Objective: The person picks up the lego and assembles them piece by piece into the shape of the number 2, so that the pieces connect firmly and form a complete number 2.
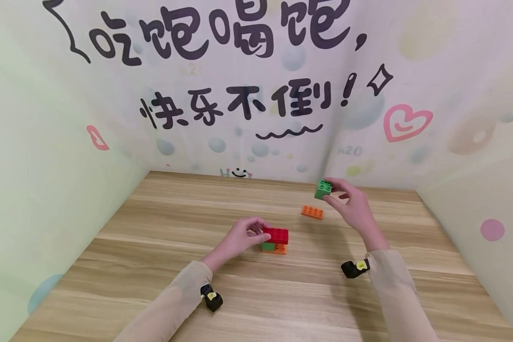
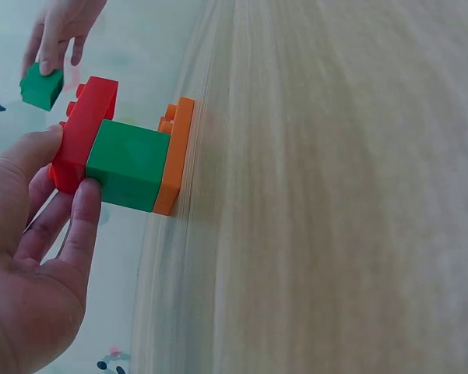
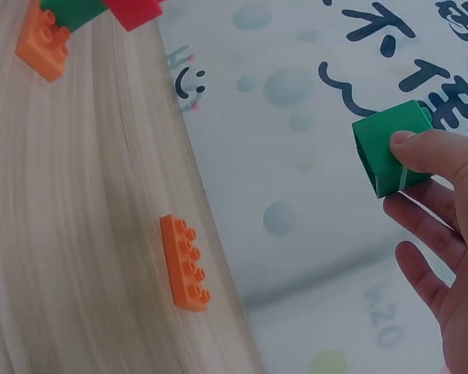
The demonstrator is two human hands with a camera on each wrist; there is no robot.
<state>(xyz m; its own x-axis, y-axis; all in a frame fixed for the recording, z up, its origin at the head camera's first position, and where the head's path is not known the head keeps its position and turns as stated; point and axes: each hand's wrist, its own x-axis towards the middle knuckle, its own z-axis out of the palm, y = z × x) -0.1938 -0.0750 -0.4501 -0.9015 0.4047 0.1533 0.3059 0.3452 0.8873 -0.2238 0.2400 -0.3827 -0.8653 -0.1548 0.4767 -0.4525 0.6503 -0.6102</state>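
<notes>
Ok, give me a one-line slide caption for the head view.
Left hand steadies a red-topped brick stack while right hand holds a green brick above a loose orange plate.

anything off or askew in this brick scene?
Nothing damaged or spilled. One quirk: the red brick overhangs the green block and orange plate beneath it, toward the left hand gripping it. The right hand holds a green cube aloft; a loose orange plate lies flat.
</notes>
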